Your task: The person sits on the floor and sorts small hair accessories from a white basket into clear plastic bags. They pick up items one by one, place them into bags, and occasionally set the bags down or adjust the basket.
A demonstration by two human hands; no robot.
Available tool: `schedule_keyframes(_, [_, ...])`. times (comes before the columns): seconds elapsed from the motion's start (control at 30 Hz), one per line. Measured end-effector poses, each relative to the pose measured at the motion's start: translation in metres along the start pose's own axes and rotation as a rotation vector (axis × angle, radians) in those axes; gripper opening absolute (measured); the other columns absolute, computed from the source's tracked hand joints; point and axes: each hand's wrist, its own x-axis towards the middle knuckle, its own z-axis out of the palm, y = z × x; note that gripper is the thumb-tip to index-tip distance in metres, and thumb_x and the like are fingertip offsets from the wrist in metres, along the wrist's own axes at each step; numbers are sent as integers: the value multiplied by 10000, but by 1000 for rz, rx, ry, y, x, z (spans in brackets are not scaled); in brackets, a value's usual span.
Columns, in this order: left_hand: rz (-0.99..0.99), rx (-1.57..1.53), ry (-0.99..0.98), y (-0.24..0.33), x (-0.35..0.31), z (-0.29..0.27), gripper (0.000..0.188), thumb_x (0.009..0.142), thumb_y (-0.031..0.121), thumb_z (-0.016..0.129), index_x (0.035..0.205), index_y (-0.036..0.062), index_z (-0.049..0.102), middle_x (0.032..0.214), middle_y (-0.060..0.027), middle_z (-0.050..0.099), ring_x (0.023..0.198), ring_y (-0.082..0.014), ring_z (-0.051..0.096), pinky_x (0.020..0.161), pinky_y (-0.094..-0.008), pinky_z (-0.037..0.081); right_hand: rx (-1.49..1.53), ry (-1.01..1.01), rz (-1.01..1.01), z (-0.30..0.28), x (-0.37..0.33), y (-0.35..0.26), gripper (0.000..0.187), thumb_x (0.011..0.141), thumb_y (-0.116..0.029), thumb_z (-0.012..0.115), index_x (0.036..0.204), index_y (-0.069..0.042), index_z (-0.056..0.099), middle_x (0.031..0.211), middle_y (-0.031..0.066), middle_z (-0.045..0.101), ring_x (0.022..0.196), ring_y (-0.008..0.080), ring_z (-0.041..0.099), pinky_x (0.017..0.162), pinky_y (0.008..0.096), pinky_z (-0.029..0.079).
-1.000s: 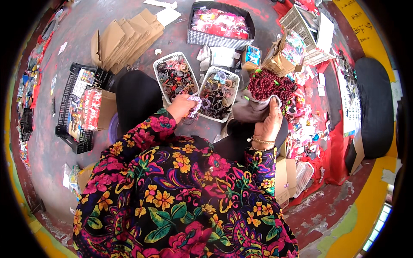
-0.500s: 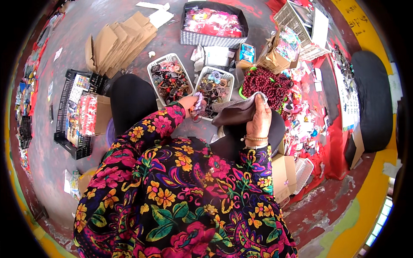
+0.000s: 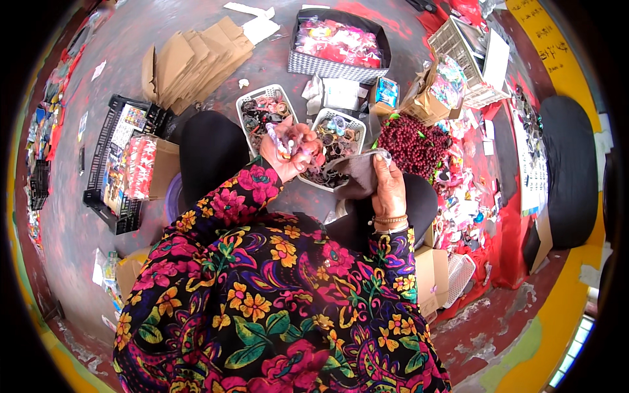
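Note:
My left hand [image 3: 283,162] is closed around a loose bunch of pink and lilac hair ties [image 3: 296,141]. It is raised in front of two white plastic baskets, partly covering the left basket [image 3: 244,103]. Dark, red and pink hair ties fill that one; the right basket [image 3: 361,133] holds brown, grey and black ones. Pinched by its upper edge in my right hand [image 3: 390,188] is a grey-brown cloth piece, perhaps a pouch [image 3: 358,178]. The cloth hangs over the near edge of the right basket, hiding part of it.
Dark red beads [image 3: 413,143] lie heaped right of the baskets, near small packages [image 3: 468,196] on red cloth. Beyond stand a patterned box [image 3: 334,65] of pink packets and an open carton [image 3: 426,101]. Leftward are flattened cardboard [image 3: 196,62] and a black crate [image 3: 111,196].
My left hand has lifted and turned, bringing the bunch of hair ties into fuller view. The cloth in my right hand now droops and looks more folded. The whole view has shifted slightly.

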Motion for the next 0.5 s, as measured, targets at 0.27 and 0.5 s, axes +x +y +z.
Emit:
schedule_keyframes(0.27, [15, -62, -188, -4, -10, 36, 480, 891, 384, 412, 546, 51, 432, 555, -64, 422, 492, -194, 370, 551, -341, 396, 300, -23, 243, 17, 5, 9, 366, 894, -279, 504, 1098, 25, 496, 1033, 106, 583, 914, 217, 575, 825, 346, 457])
schedule_keyframes(0.5, [30, -9, -156, -9, -7, 26, 501, 889, 388, 412, 521, 49, 422, 534, -67, 400, 483, -178, 351, 468, -280, 319, 527, -326, 248, 34, -3, -2, 515, 888, -409, 455, 1227, -23, 407, 1143, 117, 525, 1063, 233, 503, 942, 404, 378])
